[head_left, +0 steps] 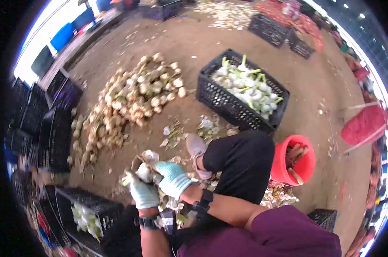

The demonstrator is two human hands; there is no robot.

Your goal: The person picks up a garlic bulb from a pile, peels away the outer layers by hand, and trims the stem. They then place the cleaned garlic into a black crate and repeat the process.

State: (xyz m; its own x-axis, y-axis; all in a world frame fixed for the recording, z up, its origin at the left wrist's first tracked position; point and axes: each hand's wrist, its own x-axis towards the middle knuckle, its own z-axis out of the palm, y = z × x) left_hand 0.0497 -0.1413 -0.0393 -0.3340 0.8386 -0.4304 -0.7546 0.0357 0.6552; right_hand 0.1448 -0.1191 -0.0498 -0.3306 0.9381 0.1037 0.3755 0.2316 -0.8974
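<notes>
A white garlic bulb (143,172) with loose, papery outer skin is between my two gloved hands, low over the floor. My left hand (142,190), in a pale green and white glove, curls around its lower left side, with a stalk end showing by the fingers. From the right, my right hand (172,177) closes on the bulb and its peeling skin. A small dark shape shows under the right fingers; I cannot make out what it is. Beyond my hands spreads a heap of unpeeled bulbs (134,94) with tan skins.
A black crate (222,100) of clean white bulbs with green stalks stands ahead. At my right is a red bucket (281,165) with brown pieces inside. Another black crate (89,201) with bulbs lies at my left. Skin scraps litter the floor; a red stool (365,124) stands far right.
</notes>
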